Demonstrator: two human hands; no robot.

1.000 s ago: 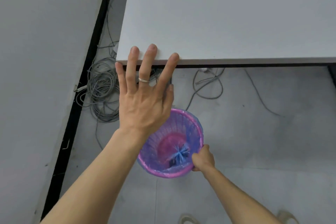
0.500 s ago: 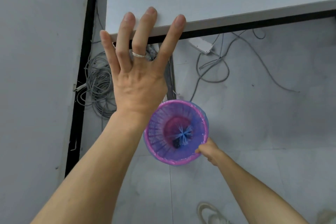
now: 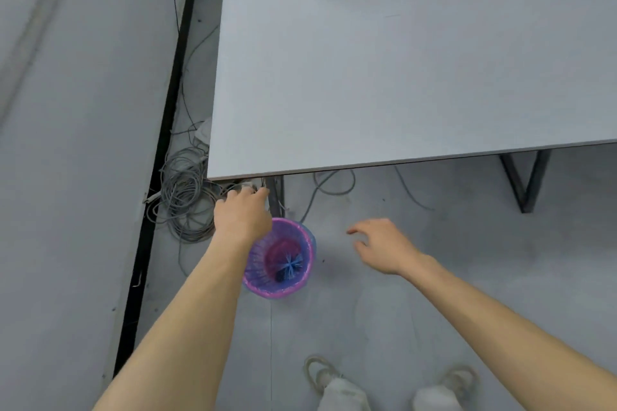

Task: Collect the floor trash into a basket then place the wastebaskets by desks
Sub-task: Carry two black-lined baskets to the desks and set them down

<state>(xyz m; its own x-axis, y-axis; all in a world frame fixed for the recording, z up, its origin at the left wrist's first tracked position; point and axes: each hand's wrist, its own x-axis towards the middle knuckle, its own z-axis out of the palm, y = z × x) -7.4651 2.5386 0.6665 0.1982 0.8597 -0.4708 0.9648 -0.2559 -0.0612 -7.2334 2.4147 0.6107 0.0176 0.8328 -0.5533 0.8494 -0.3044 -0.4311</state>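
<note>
Right hand (image 3: 384,245) has released the wastebasket (image 3: 282,292), fingers loose; left hand (image 3: 242,217), lower centre, hides its fingers, grip unclear. It looks light, flexible mesh, slippery liner: pinch the rim.

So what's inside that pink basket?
The basket holds a blue liner bag, gathered at the bottom, beside something small and dark. The left arm covers its left side.
</note>
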